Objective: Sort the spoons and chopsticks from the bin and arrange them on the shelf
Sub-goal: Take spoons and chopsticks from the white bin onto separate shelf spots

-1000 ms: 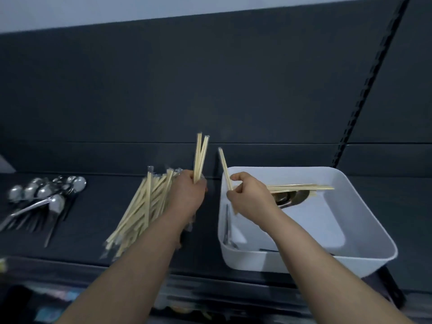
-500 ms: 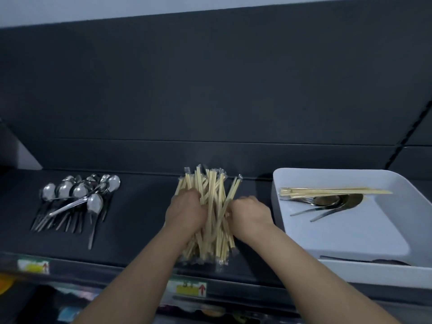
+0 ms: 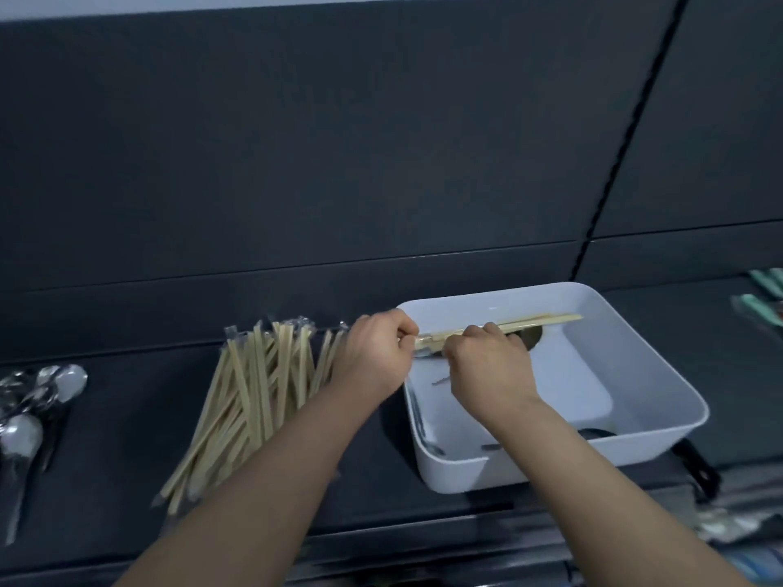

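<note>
Dark shelf (image 3: 127, 417), white bin (image 3: 635, 438): left hand (image 3: 375, 358) pinches chopsticks (image 3: 542, 320) end, right hand (image 3: 487, 366) curled, gripping them.

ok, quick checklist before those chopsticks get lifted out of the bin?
1. Left hand grip: ok. It pinches the left end of the held chopsticks at the rim of the white bin.
2. Right hand grip: ok. Its fingers curl over the sticks' middle.
3. Sticks clear of the spoon beneath them: cannot tell, the right hand hides the contact.
4. Drop spot: ok. The chopstick pile lies on the shelf just left of the left hand.
5. Sorting kept apart: ok. The spoon pile sits at the far left, with a gap from the chopstick pile.
6. Bin emptied: not ok.
</note>
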